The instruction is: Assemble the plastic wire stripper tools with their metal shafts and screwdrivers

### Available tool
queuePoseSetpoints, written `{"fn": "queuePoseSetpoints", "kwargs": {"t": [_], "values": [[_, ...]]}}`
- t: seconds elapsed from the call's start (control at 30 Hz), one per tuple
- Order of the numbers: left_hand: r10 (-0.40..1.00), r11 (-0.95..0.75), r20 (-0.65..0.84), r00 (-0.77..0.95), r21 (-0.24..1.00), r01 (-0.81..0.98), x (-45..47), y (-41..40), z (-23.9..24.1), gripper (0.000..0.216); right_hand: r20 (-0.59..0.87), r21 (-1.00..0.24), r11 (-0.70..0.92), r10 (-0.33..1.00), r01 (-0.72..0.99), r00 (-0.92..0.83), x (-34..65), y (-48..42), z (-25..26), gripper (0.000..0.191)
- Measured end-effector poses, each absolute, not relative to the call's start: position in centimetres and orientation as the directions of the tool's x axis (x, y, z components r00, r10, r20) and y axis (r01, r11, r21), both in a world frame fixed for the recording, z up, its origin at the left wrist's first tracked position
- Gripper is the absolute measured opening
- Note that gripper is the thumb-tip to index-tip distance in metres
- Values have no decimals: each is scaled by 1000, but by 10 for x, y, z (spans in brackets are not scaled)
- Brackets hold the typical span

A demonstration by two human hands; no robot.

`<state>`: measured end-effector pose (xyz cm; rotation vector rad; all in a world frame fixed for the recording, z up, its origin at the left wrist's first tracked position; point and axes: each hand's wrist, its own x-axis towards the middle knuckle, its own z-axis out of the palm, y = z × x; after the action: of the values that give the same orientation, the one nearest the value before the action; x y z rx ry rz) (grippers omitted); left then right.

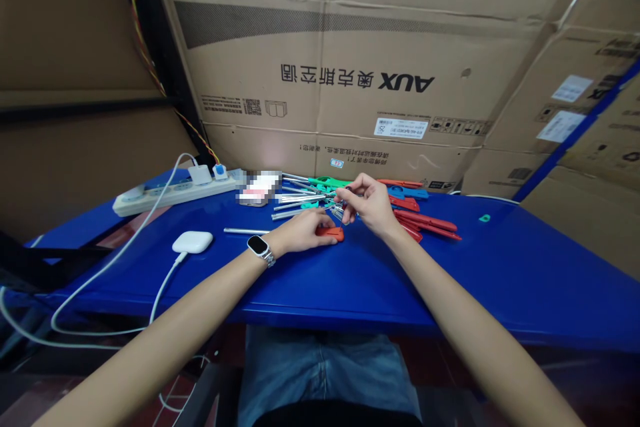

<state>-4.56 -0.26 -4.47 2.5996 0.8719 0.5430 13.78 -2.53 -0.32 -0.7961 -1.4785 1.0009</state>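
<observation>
My left hand (303, 230) lies low over the blue table, its fingers closed around the orange handle (333, 233) of what looks like a long-reach lighter. The lighter's thin metal tube (245, 231) sticks out to the left, past the wrist. Just above the handle's right end, my right hand (367, 203) is closed in a pinch; what its fingertips hold is too small to make out. Behind both hands lies a pile of metal tubes (300, 199) with green handles (330, 181). Red handle pieces (427, 221) and a blue handle (407, 193) lie to the right.
A phone-like object (259, 188), partly blurred, lies left of the pile. Farther left are a power strip (175, 192) with plugs and a white earbud case (193, 241) on a cable. A small green piece (484, 218) lies at right. Cardboard (350, 33) walls the back.
</observation>
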Motion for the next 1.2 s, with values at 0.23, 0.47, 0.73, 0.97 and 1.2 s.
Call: {"fn": "queuePoseSetpoints", "kwargs": {"t": [0.23, 0.47, 0.73, 0.97, 1.2], "values": [[631, -750, 242, 737, 431, 501, -45, -4, -43, 31, 459, -888, 459, 886, -20, -58, 135, -22, -10, 52], [628, -751, 230, 744, 430, 501, -46, -3, -44, 32, 509, -861, 508, 861, 28, 10, 131, -25, -17, 47], [631, -749, 223, 743, 426, 508, -44, -5, -40, 32, 529, -841, 539, 838, 47, -136, 139, -28, -13, 43], [631, -753, 222, 743, 406, 519, -43, -5, -41, 32, 493, -868, 495, 868, 37, -56, 141, -24, -9, 43], [629, -755, 233, 742, 410, 512, -44, -5, -40, 33, 498, -867, 496, 867, 43, 32, 135, -25, -14, 45]]}}
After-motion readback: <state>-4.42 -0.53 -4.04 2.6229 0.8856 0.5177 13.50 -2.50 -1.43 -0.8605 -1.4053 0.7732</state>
